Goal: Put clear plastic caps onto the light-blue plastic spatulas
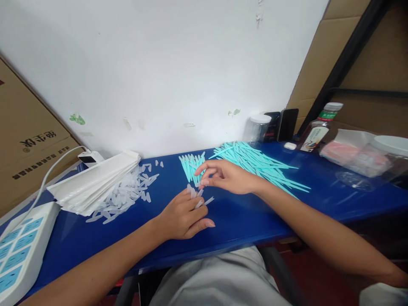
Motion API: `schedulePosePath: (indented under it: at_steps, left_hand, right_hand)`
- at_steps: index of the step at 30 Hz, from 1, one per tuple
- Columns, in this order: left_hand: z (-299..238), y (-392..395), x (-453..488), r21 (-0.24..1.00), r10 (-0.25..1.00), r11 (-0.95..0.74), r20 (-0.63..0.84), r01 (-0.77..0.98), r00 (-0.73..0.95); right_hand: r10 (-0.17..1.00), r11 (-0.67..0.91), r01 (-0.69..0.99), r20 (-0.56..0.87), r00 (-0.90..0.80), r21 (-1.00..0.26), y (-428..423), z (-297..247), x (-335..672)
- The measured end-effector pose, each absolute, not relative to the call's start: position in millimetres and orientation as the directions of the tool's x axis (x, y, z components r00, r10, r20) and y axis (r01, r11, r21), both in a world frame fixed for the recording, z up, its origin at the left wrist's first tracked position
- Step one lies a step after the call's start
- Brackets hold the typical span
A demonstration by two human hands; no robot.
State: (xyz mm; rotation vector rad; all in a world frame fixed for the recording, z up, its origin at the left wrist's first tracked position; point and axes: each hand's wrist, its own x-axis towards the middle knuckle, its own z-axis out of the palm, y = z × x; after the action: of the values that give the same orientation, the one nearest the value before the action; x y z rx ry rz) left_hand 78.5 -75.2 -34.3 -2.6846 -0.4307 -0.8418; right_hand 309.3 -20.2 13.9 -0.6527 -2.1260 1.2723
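My left hand (183,214) rests on the blue table (242,221), its fingers curled around several clear plastic caps (196,196). My right hand (225,175) reaches left, fingers pinched together near a small row of turquoise sticks (190,165) and just above the caps in my left hand. A large loose pile of turquoise sticks (258,163) lies behind my right wrist. A heap of clear caps (127,193) lies to the left.
A stack of white packets (95,180) sits on the cap heap's left. A white power strip (19,250), a cardboard box (28,144), a clear jar (258,129), two phones (283,124), a bottle (318,127) and plastic bags (357,155) line the edges.
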Motion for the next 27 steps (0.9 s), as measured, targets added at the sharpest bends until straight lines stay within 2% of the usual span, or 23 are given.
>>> schedulePosePath:
  at_steps: [6, 11, 16, 22, 27]
  left_hand:
    - [-33.0, -78.3, 80.0, -0.187, 0.17, -0.922, 0.593, 0.34, 0.787]
    - [-36.0, -80.6, 79.9, -0.175, 0.169, -0.931, 0.569, 0.32, 0.805]
    - [-36.8, -78.1, 80.9, -0.178, 0.157, -0.932, 0.584, 0.314, 0.796]
    - [-37.6, -76.1, 82.4, -0.179, 0.161, -0.931, 0.579, 0.317, 0.799]
    - [-41.0, -77.2, 81.5, -0.176, 0.161, -0.932, 0.583, 0.317, 0.796]
  right_hand:
    - [0.693, 0.502, 0.166, 0.281, -0.664, -0.849, -20.3, 8.9, 306.3]
    - [0.604, 0.6, 0.098, 0.369, -0.707, -0.794, -23.3, 9.4, 305.3]
    - [0.523, 0.747, 0.144, 0.439, -0.731, -0.649, -25.7, 13.6, 307.4]
    - [0.494, 0.791, 0.198, 0.414, -0.765, -0.578, -31.2, 16.0, 307.6]
    - [0.507, 0.772, 0.203, 0.39, -0.769, -0.603, -34.2, 16.9, 304.2]
